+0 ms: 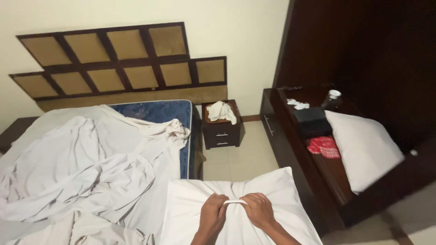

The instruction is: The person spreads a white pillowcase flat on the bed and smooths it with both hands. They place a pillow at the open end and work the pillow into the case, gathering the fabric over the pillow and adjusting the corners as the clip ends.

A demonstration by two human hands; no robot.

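Both hands were bent in close together at 6 o'clock. The left hand (213, 214) and the right hand (258, 210) each had fingers closed tight, pinching a fold of the white pillow (190, 204) between them. The pillow lay low in the view, beside the bed (150, 111) with its messy sheet (81, 163). Both arms were cut off at the bottom edge. The pillow's lower part was cut off too.

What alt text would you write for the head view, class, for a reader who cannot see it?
Two hands, left hand and right hand, pinch a fold of a white pillow. Beside it, a rumpled sheet half covers a blue mattress; a second pillow rests on a dark desk.
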